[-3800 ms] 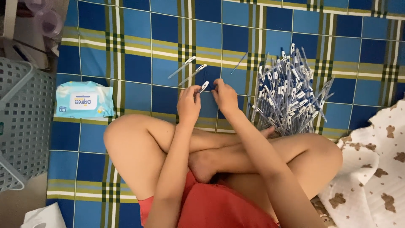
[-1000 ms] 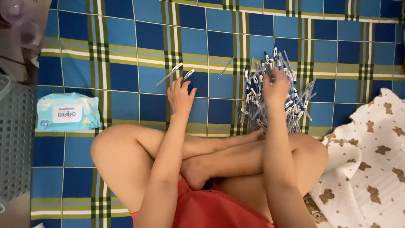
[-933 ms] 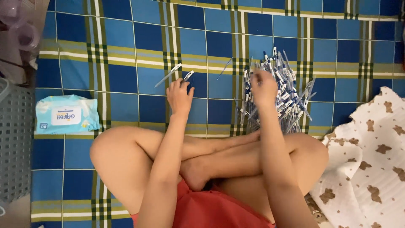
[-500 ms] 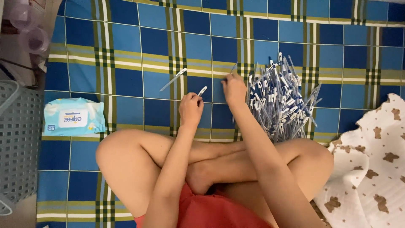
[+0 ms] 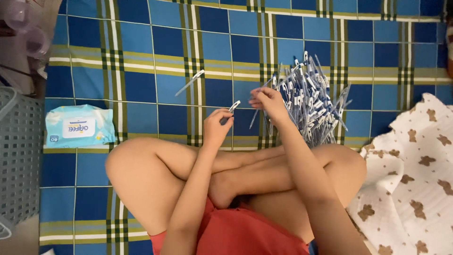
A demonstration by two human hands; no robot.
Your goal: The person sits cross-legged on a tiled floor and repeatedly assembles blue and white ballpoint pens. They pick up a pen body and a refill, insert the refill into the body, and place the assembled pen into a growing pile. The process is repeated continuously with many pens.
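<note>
The left hand (image 5: 216, 126) is pinching a small pen part (image 5: 233, 106) between thumb and fingertips, its fingers curled closed around it, above the crossed legs. The right hand (image 5: 267, 100) is hovering just beside it, fingers bent and partly closed, holding a thin pen piece (image 5: 255, 118) that is hanging down from the fingers; how firmly it is gripping cannot be told. Both hands are working over a blue, green and white checked mat (image 5: 141, 85) spread on the floor.

Just to the right of the right hand, a loose pile of blue-and-white pens (image 5: 311, 101) is lying on the mat, touching the person's shin. One single pen (image 5: 189, 82) is lying apart on the mat, up and to the left of the hands.

At the left edge a grey plastic basket (image 5: 19, 156) is standing; what it is holding cannot be made out. Beside it a soft pack of wet wipes (image 5: 78, 126) is lying flat. A cream cloth with brown bear shapes (image 5: 415, 174) is lying at the right.
</note>
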